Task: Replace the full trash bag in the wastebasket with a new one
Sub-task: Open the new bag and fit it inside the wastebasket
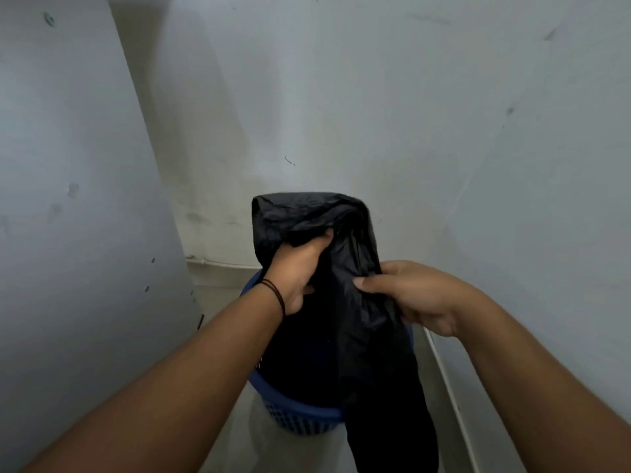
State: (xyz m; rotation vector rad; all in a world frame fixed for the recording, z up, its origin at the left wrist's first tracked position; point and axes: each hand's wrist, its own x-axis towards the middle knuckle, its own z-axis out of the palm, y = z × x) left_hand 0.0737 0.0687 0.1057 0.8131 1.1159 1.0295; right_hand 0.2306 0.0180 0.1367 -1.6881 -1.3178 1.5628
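Observation:
A black trash bag (341, 302) hangs in front of me above a blue mesh wastebasket (297, 409) that stands on the floor in a corner. My left hand (300, 268) grips a bunch of the bag near its top, fingers buried in the plastic. My right hand (409, 295) pinches the bag's right side at mid height. The bag's lower end droops past the basket's right rim toward the floor. Most of the basket's inside is hidden behind the bag.
Pale walls close in on three sides: a grey panel (85, 233) at left, the back wall (341, 114) ahead, another wall (546, 199) at right. A strip of light floor (222, 288) shows beside the basket.

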